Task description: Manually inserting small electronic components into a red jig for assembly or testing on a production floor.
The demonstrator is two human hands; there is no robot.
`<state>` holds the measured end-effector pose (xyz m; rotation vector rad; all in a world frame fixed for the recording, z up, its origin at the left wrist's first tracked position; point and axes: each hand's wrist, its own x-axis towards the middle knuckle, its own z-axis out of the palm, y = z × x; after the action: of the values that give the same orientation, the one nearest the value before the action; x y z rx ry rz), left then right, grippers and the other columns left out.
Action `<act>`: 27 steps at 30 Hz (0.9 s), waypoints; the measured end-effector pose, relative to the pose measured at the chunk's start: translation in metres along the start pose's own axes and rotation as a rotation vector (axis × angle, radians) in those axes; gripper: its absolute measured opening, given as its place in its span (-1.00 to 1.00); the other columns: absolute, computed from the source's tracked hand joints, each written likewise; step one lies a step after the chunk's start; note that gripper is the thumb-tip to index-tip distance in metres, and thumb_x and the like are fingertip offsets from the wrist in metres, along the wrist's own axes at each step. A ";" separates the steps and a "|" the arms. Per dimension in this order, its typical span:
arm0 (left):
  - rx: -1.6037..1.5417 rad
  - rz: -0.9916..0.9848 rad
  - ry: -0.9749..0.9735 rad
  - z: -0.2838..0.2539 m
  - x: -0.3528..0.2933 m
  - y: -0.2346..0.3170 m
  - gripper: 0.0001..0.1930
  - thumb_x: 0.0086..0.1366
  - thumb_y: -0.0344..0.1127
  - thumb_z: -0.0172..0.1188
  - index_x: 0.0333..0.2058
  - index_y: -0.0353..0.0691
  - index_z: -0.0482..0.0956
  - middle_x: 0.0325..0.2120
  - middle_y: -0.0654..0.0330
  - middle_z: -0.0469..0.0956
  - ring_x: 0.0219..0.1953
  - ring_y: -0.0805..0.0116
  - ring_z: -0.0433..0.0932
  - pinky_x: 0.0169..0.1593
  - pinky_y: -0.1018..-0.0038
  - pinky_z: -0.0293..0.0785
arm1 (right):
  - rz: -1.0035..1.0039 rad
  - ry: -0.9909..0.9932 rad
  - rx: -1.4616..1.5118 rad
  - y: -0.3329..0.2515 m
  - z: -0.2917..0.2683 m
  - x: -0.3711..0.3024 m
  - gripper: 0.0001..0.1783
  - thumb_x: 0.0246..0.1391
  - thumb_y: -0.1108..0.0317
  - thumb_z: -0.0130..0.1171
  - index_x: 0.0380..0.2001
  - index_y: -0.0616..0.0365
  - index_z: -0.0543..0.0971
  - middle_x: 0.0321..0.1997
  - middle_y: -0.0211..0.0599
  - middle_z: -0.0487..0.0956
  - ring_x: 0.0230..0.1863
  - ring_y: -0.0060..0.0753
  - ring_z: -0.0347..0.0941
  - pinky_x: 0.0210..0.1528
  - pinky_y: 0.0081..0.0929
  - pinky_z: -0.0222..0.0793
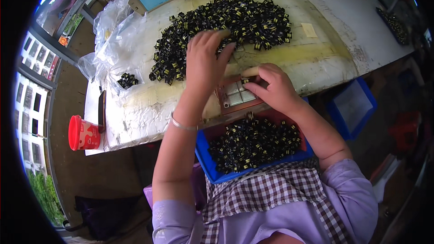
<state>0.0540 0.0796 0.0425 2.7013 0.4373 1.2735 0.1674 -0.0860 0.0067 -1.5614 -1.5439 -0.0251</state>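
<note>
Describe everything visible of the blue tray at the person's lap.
The blue tray looks like plastic, with straight walls and an angled corner showing at its near left. A red layer shows inside at the right; whether it is a liner or a second tray is unclear. It is heaped with small black parts with yellow bands, which hide its floor. It sits just below the table's front edge, its near side against the checked apron. Its underside is hidden.

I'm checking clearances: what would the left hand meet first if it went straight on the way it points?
Probably the large heap of black and yellow parts, which lies ahead of the left hand; the hand's height is unclear.
</note>
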 end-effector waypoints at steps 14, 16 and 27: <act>0.133 -0.090 -0.199 0.007 -0.008 -0.013 -0.54 0.23 0.11 0.19 -0.16 -0.19 0.53 -0.19 0.09 0.52 -0.06 0.05 0.48 0.04 0.22 0.38 | 0.002 -0.009 0.035 -0.001 0.003 0.000 -0.74 -0.09 0.39 0.37 -0.26 0.08 0.62 -0.41 -0.33 0.54 -0.38 -0.30 0.44 -0.21 -0.36 0.37; 0.140 -0.072 -0.220 -0.002 -0.015 -0.015 -0.49 0.21 0.14 0.19 -0.08 -0.17 0.52 -0.12 0.08 0.51 0.01 0.06 0.45 0.13 0.18 0.31 | 0.058 -0.040 0.117 -0.007 0.002 0.001 -0.75 -0.10 0.39 0.37 -0.27 0.11 0.61 -0.39 -0.30 0.56 -0.34 -0.26 0.47 -0.19 -0.35 0.37; 0.221 -0.161 0.046 -0.026 -0.079 0.018 -0.58 0.20 -0.25 0.27 0.03 -0.19 0.48 -0.17 0.08 0.49 -0.10 0.06 0.44 0.03 0.22 0.30 | -0.096 -0.190 0.046 -0.010 0.000 0.013 -0.80 -0.11 0.41 0.36 -0.36 0.18 0.61 -0.36 -0.23 0.59 -0.27 -0.13 0.50 -0.16 -0.29 0.41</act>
<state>-0.0094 0.0377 0.0053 2.7458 0.8299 1.3150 0.1625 -0.0776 0.0196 -1.4870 -1.7551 0.1073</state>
